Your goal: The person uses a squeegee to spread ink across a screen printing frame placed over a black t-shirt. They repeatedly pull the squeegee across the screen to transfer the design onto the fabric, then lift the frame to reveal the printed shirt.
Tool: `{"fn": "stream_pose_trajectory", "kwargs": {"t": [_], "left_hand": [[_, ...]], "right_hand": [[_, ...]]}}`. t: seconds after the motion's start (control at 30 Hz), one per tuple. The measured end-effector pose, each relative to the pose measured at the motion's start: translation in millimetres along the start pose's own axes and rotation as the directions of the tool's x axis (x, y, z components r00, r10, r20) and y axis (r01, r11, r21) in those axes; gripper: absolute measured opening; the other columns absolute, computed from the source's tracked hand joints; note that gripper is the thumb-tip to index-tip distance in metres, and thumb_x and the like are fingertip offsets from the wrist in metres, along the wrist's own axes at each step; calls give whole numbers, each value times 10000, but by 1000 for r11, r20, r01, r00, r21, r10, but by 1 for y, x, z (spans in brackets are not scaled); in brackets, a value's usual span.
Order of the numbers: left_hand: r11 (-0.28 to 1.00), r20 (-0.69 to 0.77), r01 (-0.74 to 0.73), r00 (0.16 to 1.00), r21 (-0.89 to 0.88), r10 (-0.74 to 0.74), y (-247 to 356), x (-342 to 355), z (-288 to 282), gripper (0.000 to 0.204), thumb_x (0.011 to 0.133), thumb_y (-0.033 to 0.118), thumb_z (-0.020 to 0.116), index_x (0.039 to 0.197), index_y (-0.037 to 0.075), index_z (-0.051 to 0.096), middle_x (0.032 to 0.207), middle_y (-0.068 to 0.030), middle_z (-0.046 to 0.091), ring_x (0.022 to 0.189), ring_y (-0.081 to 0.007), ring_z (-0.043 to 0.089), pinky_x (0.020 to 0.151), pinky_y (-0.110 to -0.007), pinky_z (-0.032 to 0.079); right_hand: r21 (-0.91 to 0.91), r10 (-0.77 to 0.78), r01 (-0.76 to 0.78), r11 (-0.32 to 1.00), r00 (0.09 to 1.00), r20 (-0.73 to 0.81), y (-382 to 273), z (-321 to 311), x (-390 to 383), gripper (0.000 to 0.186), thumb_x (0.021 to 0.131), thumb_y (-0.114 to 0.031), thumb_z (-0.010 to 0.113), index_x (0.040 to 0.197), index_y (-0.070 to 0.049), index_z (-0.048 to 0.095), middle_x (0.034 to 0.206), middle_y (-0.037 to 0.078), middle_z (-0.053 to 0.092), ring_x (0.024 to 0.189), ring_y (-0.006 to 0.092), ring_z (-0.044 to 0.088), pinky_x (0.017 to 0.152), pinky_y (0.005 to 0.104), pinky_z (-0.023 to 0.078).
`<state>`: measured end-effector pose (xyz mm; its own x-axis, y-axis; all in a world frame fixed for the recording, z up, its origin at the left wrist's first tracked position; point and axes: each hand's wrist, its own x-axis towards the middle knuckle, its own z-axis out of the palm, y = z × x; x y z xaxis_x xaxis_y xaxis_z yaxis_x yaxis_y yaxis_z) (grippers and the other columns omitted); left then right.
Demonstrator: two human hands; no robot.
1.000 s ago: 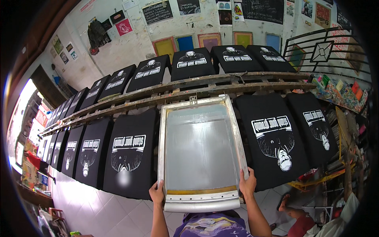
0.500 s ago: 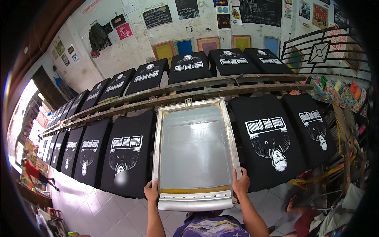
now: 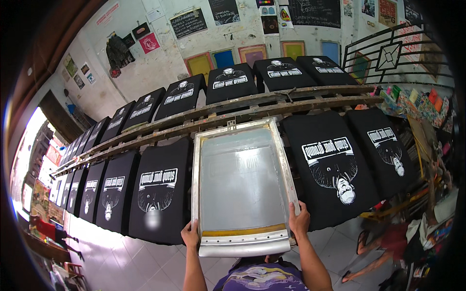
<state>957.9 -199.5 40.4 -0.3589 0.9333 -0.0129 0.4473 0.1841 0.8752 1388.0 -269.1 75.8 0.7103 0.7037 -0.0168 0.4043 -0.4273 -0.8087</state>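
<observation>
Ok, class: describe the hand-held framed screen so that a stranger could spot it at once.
Start at the long wooden rails between two rows of black shirts. Along the near row, the left hand and right hand hold the framed screen by its lower sides. Unlike the white-printed shirts on either side, it is grey within a silvery frame.

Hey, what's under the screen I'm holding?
The screen covers whatever lies directly beneath, so that can't be made out. One black shirt shows past its left edge, another black shirt past its right.
</observation>
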Motion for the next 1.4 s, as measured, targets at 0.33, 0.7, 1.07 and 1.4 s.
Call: {"fn": "stream_pose_trajectory", "kwargs": {"t": [0.33,0.7,1.07,1.4], "left_hand": [[1000,-38,7,999,-22,-8,-18,3,4,519,924,410,806,1172,-44,767,904,-202,778,805,-235,704,798,-371,547],[1000,-59,9,998,23,-8,0,-4,1,513,922,404,805,1213,-17,766,977,-192,728,879,-279,669,836,-401,524],[997,3,-54,999,-50,55,-11,-3,-3,461,966,273,773,1282,-57,713,1112,-205,707,999,-286,655,932,-406,506],[993,34,-21,999,-115,25,-13,-2,-5,443,970,228,758,1323,-32,693,1154,-171,676,1014,-263,624,918,-382,500]], "right_hand": [[-32,-27,25,999,997,-67,-1,2,-2,577,1001,-512,656,1240,10,715,1181,260,739,1148,439,684,1019,472,508],[-51,-65,59,997,991,-115,1,6,-3,531,972,-452,706,1211,20,742,1180,272,741,1135,429,701,1014,460,525],[-38,-73,68,997,988,-135,2,9,-2,599,979,-509,688,1220,36,748,1176,288,742,1151,425,708,1027,440,522],[-29,-73,70,997,991,-116,9,14,1,619,996,-521,659,1233,45,740,1205,289,734,1175,421,697,1050,435,507]]}}
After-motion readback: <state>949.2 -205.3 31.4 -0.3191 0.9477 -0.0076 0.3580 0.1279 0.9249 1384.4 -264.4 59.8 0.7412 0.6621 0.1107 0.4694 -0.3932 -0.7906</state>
